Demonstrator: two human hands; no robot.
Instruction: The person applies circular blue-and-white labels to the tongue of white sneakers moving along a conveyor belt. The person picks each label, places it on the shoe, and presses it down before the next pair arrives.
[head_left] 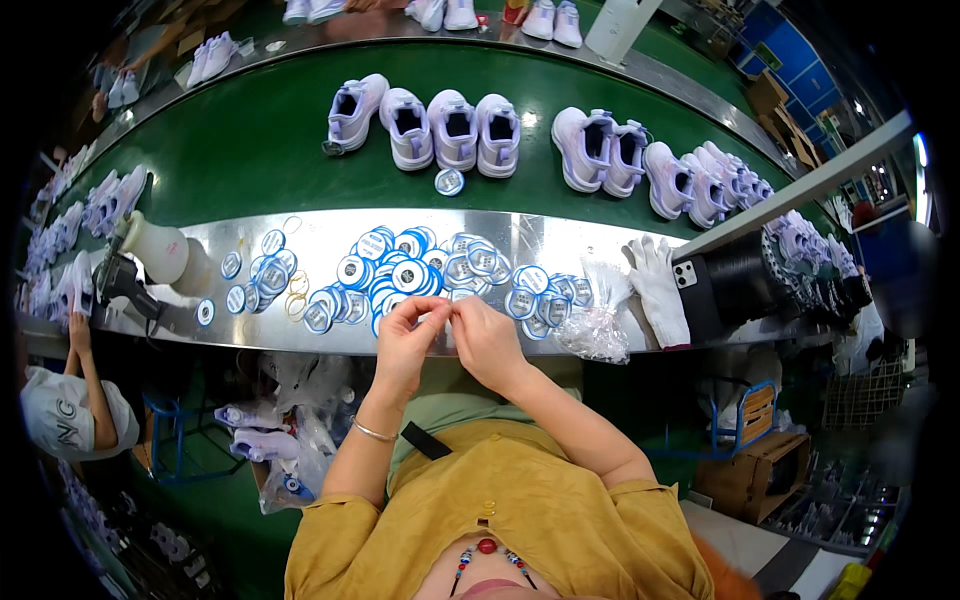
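My left hand [404, 342] and my right hand [487, 342] meet fingertip to fingertip over the near edge of a steel ledge [560, 228]. Both are closed in a pinch, and whatever lies between the fingers is too small or hidden to make out. Just beyond them spreads a heap of round blue-and-white tags [410, 276], some piled on one another. Smaller groups of the same tags lie to the left [270, 272] and right [535, 300]. Thin yellowish loops [297, 284] rest beside the left group.
Pairs of pale lilac sneakers [452, 135] stand on the green conveyor belt [270, 130], one tag [449, 182] near them. Rightward lie a crumpled clear bag [600, 318], white gloves [657, 293] and a phone [686, 275]. A tape dispenser [125, 280] sits left; another person [80, 400] works there.
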